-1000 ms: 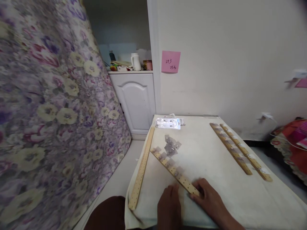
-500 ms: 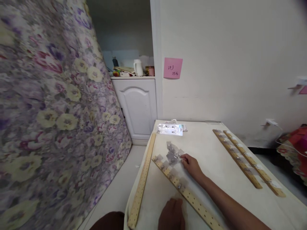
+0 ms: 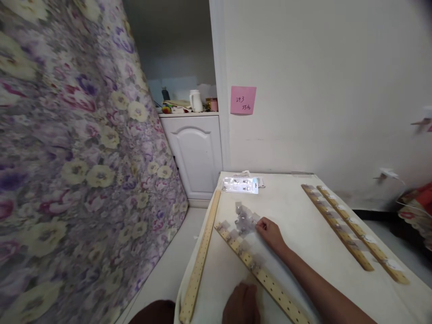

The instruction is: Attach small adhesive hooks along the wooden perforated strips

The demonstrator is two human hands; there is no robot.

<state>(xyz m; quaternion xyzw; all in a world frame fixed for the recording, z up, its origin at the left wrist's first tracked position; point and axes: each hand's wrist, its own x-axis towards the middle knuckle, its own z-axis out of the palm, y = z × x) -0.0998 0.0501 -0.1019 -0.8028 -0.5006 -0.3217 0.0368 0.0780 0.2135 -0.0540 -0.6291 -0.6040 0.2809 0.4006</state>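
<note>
My right hand [image 3: 270, 231] pinches at the right edge of a heap of small clear plastic bags [image 3: 243, 219] with shiny bits inside. Its fingertips meet one clear bag there. Left of that heap, a pale wooden strip with rows of holes [image 3: 275, 284] lies slantwise on the table, with several clear bags attached along its far half. My left hand [image 3: 240, 303] is curled, low in the view, just left of this strip; the inside of its fingers is hidden.
Another holed wooden strip [image 3: 202, 256] lies along the table's left edge. Two strips with clear bags [image 3: 337, 227] lie at the right. Flat clear packaging [image 3: 240, 185] lies at the far end of the cloth-covered table [image 3: 286, 198]. A floral curtain [image 3: 91, 180] hangs at left.
The view has shifted slightly, so everything sits a little lower. Both hands stay in nearly the same places, the right still at the heap's edge.
</note>
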